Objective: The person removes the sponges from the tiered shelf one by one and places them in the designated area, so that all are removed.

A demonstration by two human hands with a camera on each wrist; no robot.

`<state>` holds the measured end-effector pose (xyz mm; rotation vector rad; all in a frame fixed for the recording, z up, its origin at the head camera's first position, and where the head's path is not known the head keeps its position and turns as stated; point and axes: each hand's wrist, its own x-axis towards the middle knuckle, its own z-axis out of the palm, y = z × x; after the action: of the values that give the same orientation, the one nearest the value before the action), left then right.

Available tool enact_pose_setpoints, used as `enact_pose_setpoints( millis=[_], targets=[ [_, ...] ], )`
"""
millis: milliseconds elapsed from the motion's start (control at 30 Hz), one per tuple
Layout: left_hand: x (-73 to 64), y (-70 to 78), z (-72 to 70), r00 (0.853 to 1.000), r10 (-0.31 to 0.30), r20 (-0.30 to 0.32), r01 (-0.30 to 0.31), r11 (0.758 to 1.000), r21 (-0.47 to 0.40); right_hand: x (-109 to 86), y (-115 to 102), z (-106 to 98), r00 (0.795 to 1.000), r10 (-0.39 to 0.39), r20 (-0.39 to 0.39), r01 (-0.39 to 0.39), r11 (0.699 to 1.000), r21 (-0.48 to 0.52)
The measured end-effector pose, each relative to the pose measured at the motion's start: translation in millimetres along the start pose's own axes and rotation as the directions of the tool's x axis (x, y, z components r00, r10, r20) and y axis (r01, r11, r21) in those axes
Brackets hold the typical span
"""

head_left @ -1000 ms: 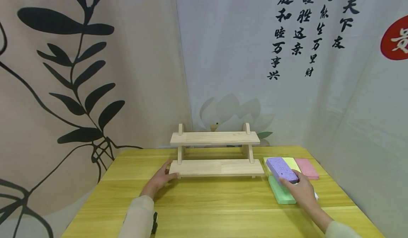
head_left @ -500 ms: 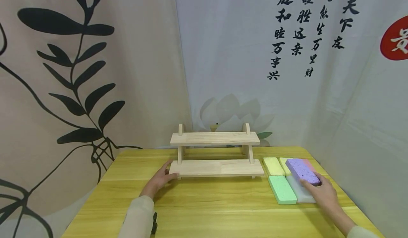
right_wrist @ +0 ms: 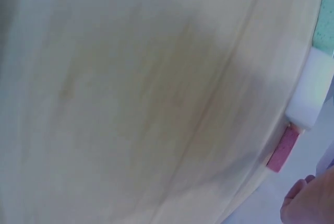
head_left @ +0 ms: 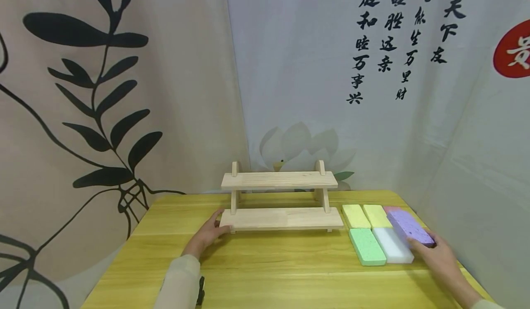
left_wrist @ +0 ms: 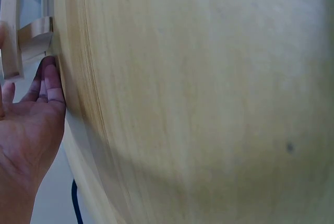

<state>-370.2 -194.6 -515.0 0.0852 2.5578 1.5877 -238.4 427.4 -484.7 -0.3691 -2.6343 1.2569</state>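
A two-tier wooden display stand (head_left: 281,218) stands near the middle of the table. My left hand (head_left: 207,235) holds the left end of its lower board, fingers toward the back corner and thumb at the front. In the left wrist view, the fingers of my left hand (left_wrist: 34,114) lie low beside the stand's wooden end (left_wrist: 10,36). My right hand (head_left: 439,256) grips a purple sponge (head_left: 410,227) by its near end, raised and tilted over the right side of the sponge group. Beneath it, a pink sponge (head_left: 391,208) is mostly hidden.
Two yellow sponges (head_left: 355,216) lie behind a green sponge (head_left: 367,247) and a white sponge (head_left: 392,245), right of the stand. The wooden table (head_left: 269,272) ends near a grey-white curtain (head_left: 468,175) at the right. A printed curtain (head_left: 186,93) hangs behind.
My right hand has carried the purple sponge rightward, from above the yellow and green sponges to the right side, uncovering the white one. The left hand and the stand have stayed put.
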Motion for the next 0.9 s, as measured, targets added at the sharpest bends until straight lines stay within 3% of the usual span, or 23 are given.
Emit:
enact_pose_setpoints(
  millis=[333, 600, 900],
  targets=[
    [1.9, -1.0, 0.5, 1.0, -0.02, 0.01, 0.02, 1.0, -0.001, 2.6, 26.4, -12.1, 0.998, -0.02, -0.058, 0.014, 0.996, -0.089],
    [0.2, 1.5, -0.9, 1.0, -0.022, 0.016, 0.022, 1.0, -0.013, 3.0, 37.4, -14.1, 0.999, -0.01, -0.05, 0.004, 0.992, -0.124],
    [0.9, -0.5, -1.1, 1.0, -0.011, 0.012, 0.012, 1.0, -0.01, 4.7, 40.1, -13.4, 0.997, 0.078, -0.027, -0.081, 0.985, -0.154]
  ],
)
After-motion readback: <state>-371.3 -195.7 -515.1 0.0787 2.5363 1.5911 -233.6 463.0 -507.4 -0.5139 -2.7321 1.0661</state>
